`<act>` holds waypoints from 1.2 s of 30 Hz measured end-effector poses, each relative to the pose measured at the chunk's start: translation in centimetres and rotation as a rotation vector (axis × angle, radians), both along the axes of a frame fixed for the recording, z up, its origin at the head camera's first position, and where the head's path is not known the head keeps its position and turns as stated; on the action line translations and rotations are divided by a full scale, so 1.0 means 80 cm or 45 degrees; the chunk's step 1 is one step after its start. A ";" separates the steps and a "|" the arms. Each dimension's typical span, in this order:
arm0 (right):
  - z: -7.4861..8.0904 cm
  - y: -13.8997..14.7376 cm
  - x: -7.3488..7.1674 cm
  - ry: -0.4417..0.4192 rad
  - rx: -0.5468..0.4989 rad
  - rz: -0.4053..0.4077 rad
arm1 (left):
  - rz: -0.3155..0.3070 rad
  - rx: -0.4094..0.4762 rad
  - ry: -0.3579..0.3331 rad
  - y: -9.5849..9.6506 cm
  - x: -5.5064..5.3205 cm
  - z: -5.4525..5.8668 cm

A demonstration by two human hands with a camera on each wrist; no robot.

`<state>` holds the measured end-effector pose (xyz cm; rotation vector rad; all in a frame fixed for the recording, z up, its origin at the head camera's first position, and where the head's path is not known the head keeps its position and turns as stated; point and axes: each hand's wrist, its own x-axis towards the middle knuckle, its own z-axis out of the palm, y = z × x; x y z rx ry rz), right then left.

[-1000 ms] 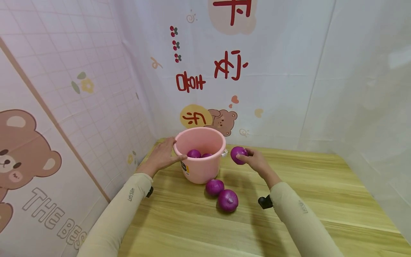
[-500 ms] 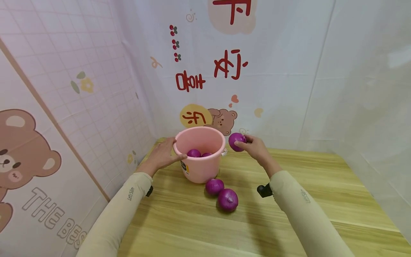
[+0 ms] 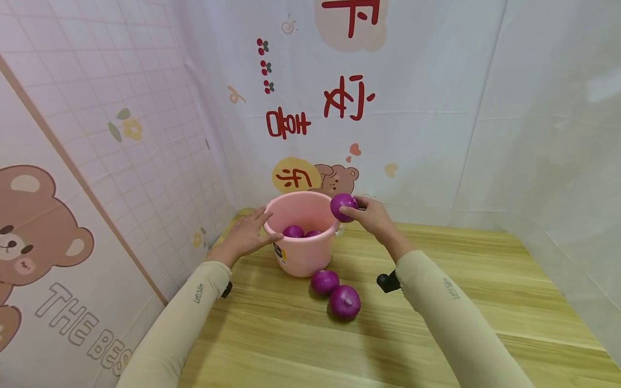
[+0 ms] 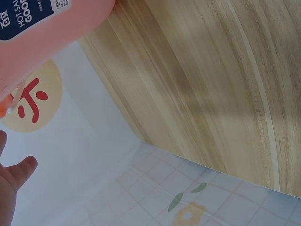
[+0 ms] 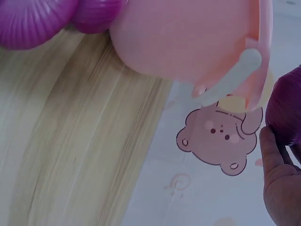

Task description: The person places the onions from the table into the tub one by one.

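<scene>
A purple onion is gripped by my right hand at the right rim of the pink bucket. The right wrist view shows that onion at the right edge, with the right hand's fingers against it. My left hand is at the bucket's left rim, its fingers spread and fairly straight; the left wrist view shows only part of that hand. Inside the bucket, one onion and part of another onion are visible. Two more onions lie on the table before it, a nearer onion and a farther onion.
The bucket stands near the back left of the wood-grain table. A printed white curtain hangs behind it, and a gridded, bear-printed sheet closes the left side. A white handle joint projects from the bucket's side.
My right hand has raised the onion and carried it left to the bucket's rim. The left hand's fingers have shifted slightly at the rim. Both table onions stay put.
</scene>
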<state>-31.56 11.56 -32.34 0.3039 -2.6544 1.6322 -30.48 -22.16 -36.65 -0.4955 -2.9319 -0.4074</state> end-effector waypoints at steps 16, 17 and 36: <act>0.009 -0.049 0.005 -0.026 -0.034 0.063 | 0.001 -0.003 0.002 0.000 0.003 0.002; 0.009 -0.051 0.005 -0.023 -0.038 0.061 | 0.003 0.001 0.000 0.001 0.003 0.002; 0.002 -0.083 0.001 -0.035 -0.047 0.047 | -0.006 0.020 -0.002 -0.001 0.000 0.001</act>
